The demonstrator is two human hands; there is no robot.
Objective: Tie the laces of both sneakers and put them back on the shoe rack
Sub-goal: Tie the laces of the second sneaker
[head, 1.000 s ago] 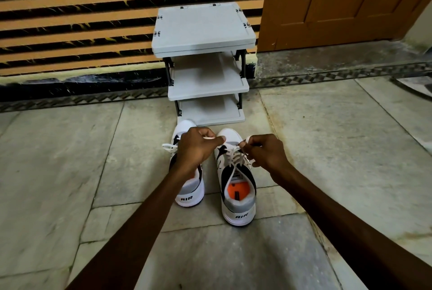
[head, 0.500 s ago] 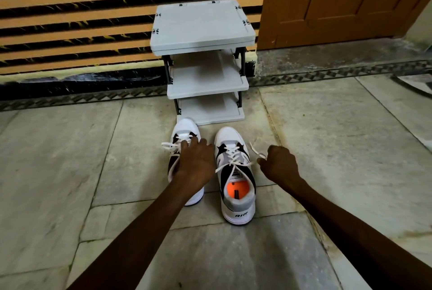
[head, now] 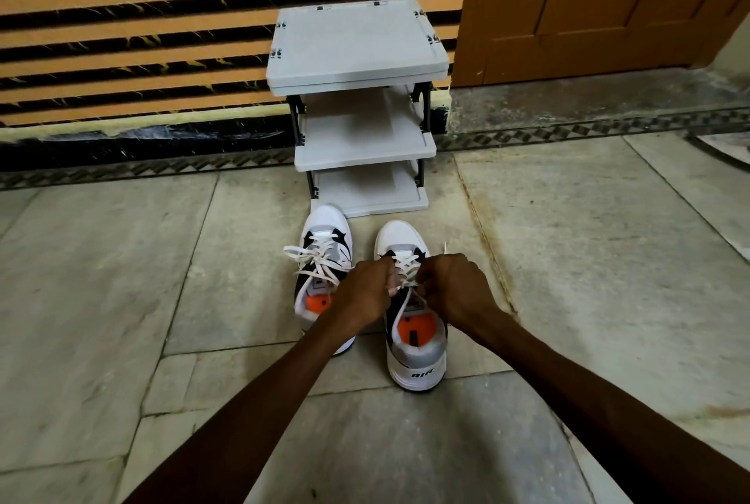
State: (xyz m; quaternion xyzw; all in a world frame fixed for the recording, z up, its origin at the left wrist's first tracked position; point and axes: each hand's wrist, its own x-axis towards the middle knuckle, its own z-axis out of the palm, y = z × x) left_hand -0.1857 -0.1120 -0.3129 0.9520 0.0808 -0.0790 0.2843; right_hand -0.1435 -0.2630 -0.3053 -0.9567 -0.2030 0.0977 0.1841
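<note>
Head view, setting: two white, black and grey sneakers stand side by side on the stone floor (head: 121, 300), toes toward the grey shoe rack (head: 357, 40), which stands against the striped wall (head: 142, 36) beside a wooden door (head: 608, 4)
Head view, right sneaker (head: 414, 345): well in front of the rack, heel toward the camera, orange insole showing; its laces (head: 406, 272) are the ones being worked
Head view, left sneaker (head: 320, 260): toe just short of the rack's lowest shelf; its lace (head: 308, 256) lies in loose loops over the tongue (tied or merely draped cannot be told)
Head view, left hand (head: 365, 292): fingers curled shut, pinching a lace strand of the right sneaker at the thumb side
Head view, right hand (head: 454, 288): fingers likewise curled, closed on the opposite strand; a free lace tip (head: 445, 247) sticks out above the knuckles
Step in hand (judged): forming or tightening the knot on the right sneaker
Doing it well: draw both strands outward evenly and low over the tongue, so the crossing seats flat; keep loops of equal length; hold the sneaker from sliding on the smooth floor; finish snug but not so tight that the eyelet rows pucker
Remaining (judged): both sneakers are not yet on the rack, whose shelves appear bare
Writing, right sneaker heel: "AIR" in dark letters on the white sole
Writing, insoles and tongue: small dark labels, too small to read
</note>
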